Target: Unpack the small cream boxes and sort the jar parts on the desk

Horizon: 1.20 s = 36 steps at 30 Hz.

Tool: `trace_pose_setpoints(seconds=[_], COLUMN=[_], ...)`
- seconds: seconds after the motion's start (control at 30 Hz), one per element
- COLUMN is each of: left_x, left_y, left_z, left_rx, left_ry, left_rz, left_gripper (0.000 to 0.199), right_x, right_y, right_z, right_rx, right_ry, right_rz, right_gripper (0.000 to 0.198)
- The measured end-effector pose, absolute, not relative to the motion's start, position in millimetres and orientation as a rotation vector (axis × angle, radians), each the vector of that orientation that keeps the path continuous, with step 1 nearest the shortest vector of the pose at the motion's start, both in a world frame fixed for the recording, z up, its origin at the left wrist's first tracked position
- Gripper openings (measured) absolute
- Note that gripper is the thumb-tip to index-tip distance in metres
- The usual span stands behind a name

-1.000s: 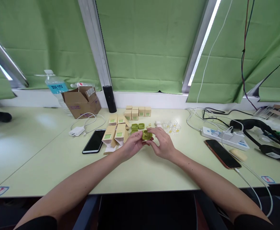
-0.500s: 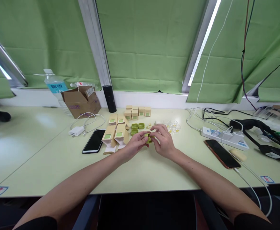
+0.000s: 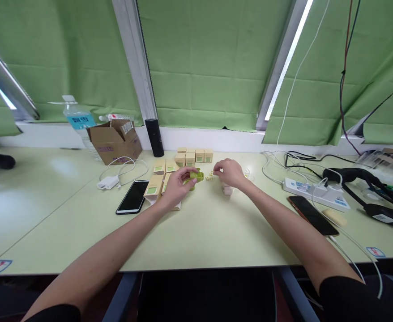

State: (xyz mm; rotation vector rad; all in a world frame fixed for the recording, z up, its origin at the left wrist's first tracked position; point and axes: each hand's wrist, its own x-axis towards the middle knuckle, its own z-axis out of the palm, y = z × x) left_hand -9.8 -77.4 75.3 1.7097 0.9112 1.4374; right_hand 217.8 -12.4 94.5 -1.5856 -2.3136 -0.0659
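My left hand (image 3: pixel 178 185) is closed around a small green container (image 3: pixel 198 175), thumb on the near side and fingers on the far side. Other green containers beside it are mostly hidden by the hand. My right hand (image 3: pixel 230 173) is pinched together just right of a few tiny yellow pieces (image 3: pixel 209 177) on the table. Whatever its fingertips hold is too small to make out. A pale pinkish object (image 3: pixel 228 190) shows below that hand. Clear plastic pieces (image 3: pixel 246 173) are partly hidden behind the right wrist.
Open cardboard boxes (image 3: pixel 154 188) lie left of my left hand, next to a black phone (image 3: pixel 132 197). Several small closed boxes (image 3: pixel 199 155) stand behind. A brown carton (image 3: pixel 114 145) and black cylinder (image 3: pixel 154 137) are farther back. Right are a power strip (image 3: pixel 317 193) and another phone (image 3: pixel 313 215).
My hands, together at a green container before, are now apart. The left went left and away with a green container; the right moved slightly away, beside the yellow pieces.
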Motion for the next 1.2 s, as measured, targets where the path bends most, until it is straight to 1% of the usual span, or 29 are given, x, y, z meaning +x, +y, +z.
trace_pose_setpoints(seconds=[0.1,0.3,0.5,0.6,0.7,0.8,0.93,1.07,1.2], left_x=[-16,-23,-18,-14,-9,-2,12,22,26], left_y=[-69,-60,-64,-61,-53,-44,-32,-29,-31], left_z=[71,71,75,72,66,61,59,56,51], left_rx=[1.837,2.041,2.278,2.387,2.415,2.405,2.514,2.636,2.723], left_ry=[1.082,1.412,1.405,1.353,1.266,1.205,1.21,1.247,1.314], left_rz=[1.449,1.323,1.211,1.147,1.102,1.065,0.915,0.819,0.782], left_gripper=[0.018,0.015,0.017,0.017,0.017,0.015,0.018,0.023,0.025], right_x=[197,169,157,162,174,190,211,231,249], right_y=[20,53,54,52,48,39,7,-38,-72], right_z=[97,85,76,80,90,102,109,94,67], right_rx=[-1.693,-1.843,-1.88,-1.866,-1.836,-1.772,-1.656,-1.533,-1.262], right_ry=[-2.361,-2.425,-2.47,-2.459,-2.412,-2.359,-2.321,-2.32,-2.319], right_rz=[-0.075,-0.083,-0.088,-0.098,-0.132,-0.181,-0.24,-0.26,-0.316], right_gripper=[0.009,0.012,0.018,0.017,0.02,0.023,0.025,0.025,0.02])
